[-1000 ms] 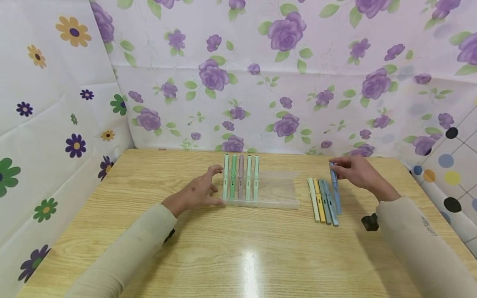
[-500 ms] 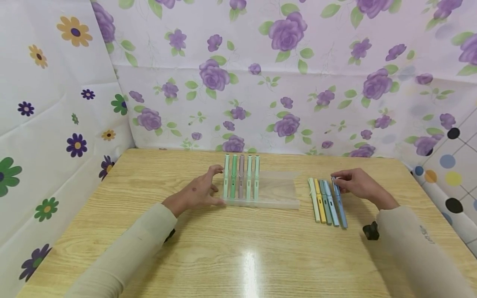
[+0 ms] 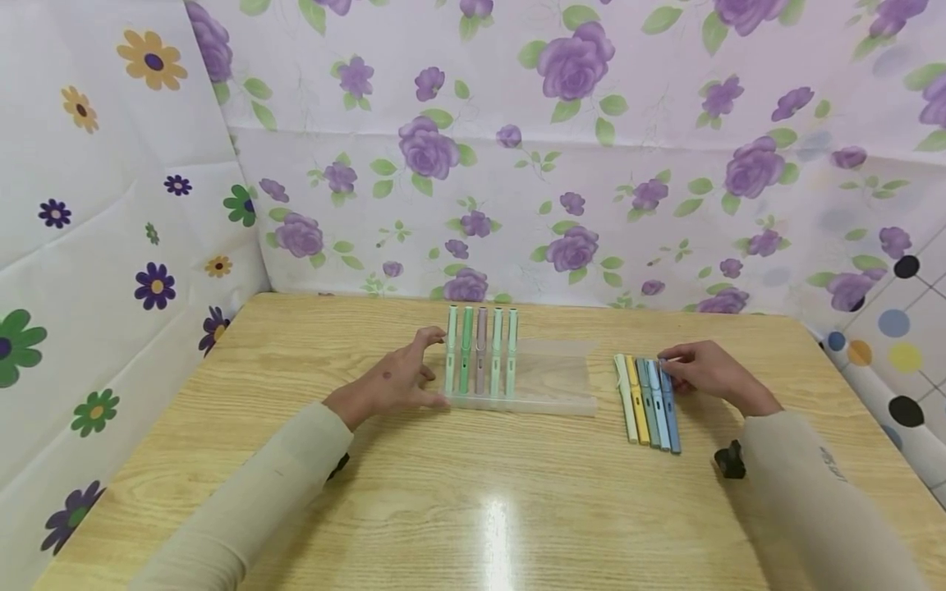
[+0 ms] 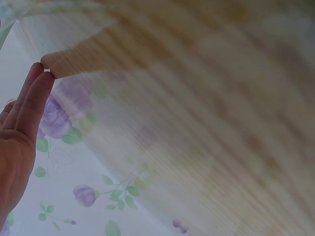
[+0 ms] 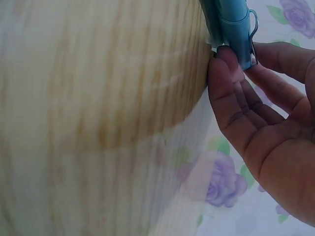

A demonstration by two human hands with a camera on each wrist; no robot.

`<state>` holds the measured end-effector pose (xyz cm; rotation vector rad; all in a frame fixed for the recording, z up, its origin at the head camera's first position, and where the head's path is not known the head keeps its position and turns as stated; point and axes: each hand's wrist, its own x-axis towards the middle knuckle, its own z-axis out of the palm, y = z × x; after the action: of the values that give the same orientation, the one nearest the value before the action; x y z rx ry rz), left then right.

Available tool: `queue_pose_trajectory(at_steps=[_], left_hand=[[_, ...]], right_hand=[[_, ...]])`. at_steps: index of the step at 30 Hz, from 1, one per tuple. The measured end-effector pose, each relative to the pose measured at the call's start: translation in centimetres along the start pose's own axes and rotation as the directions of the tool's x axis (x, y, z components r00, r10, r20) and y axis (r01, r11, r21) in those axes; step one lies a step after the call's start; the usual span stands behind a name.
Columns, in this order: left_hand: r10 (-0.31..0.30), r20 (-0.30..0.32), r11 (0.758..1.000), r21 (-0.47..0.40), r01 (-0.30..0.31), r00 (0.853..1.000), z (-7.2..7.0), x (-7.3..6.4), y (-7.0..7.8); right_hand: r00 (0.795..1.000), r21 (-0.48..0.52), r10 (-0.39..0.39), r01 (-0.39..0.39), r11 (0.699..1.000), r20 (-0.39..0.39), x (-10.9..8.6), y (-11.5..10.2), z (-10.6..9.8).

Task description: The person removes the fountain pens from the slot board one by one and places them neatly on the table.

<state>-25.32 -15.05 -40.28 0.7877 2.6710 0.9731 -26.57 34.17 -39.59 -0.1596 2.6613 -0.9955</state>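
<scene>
My left hand [image 3: 395,377] holds the left end of a clear plastic pen stand [image 3: 554,405], thumb at its front corner and forefinger farther back. In the left wrist view its fingers [image 4: 32,105] reach up to an edge. Standing in the rack's left part are a green pen [image 3: 466,353], a mauve pen [image 3: 481,353] and several pale mint pens [image 3: 452,353]. My right hand [image 3: 705,373] pinches the top of a blue pen [image 3: 670,414], rightmost in a row lying on the table. The right wrist view shows thumb and fingers around a blue pen's clip end [image 5: 236,29].
Beside the blue pen lie a light blue pen [image 3: 658,410], a grey-green pen [image 3: 647,402], a yellow pen [image 3: 637,402] and a cream pen [image 3: 626,402]. Behind the wooden table [image 3: 443,492] hangs a flowered cloth [image 3: 517,205].
My right hand has lowered the blue pen onto the table and slid it left against the row. The left hand and the stand stay in place.
</scene>
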Motion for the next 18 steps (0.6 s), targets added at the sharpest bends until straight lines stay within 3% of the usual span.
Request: queue_pose_trajectory(at_steps=[8,18], left_hand=[[0.005,-0.006,1.0,-0.007,-0.005,1.0,-0.03,-0.02,-0.05],[0.009,-0.003,1.0,0.001,-0.009,1.0,0.05,0.08,0.01]], right_hand=[[0.998,0.017,0.063,-0.063,0.998,0.005,0.36,-0.61,0.19],[0.997,0.013,0.078,-0.079,0.997,0.003,0.56,-0.31,0.37]])
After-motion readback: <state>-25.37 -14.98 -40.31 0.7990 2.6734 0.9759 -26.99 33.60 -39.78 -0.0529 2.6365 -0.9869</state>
